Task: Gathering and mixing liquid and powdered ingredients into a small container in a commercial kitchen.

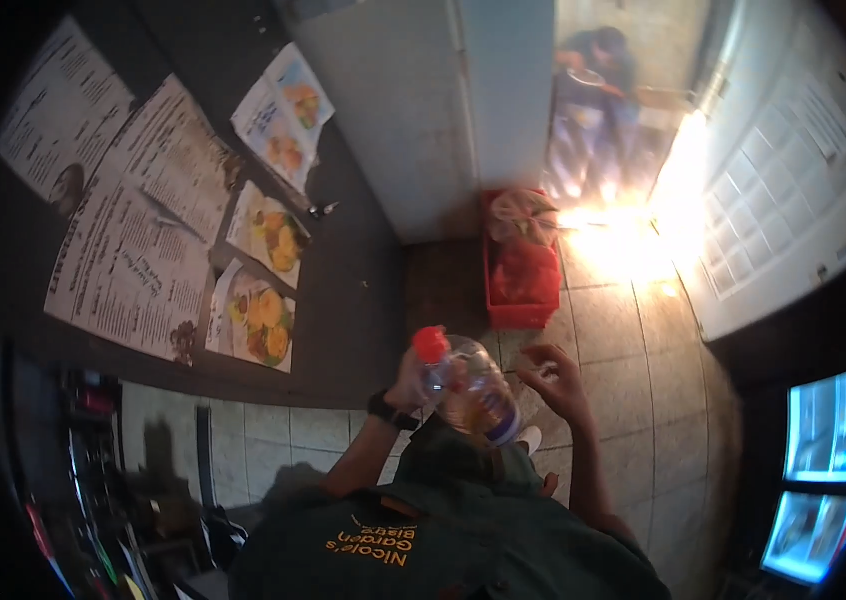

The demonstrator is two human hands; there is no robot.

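Note:
A large clear plastic jug (477, 390) with a red screw cap (430, 345) is tilted in front of my body. Its base, with a purple and white label, points towards my lower right. My left hand (409, 384), with a dark watch at the wrist, grips the jug around its upper part near the cap. To the right, apart from the jug, my right hand (558, 382) hangs in the air with curled fingers. Something pale shows between its thumb and fingers, too blurred to tell whether it is held or only the floor behind.
A red plastic crate (517, 316) holding bagged items stands on the tiled floor (610, 352). Printed sheets (130, 277) hang on the dark panel at left. Beyond a bright doorway, a person (595, 90) holds a round thing. A white door (783, 172) and lit glass-fronted coolers (839, 424) flank the right.

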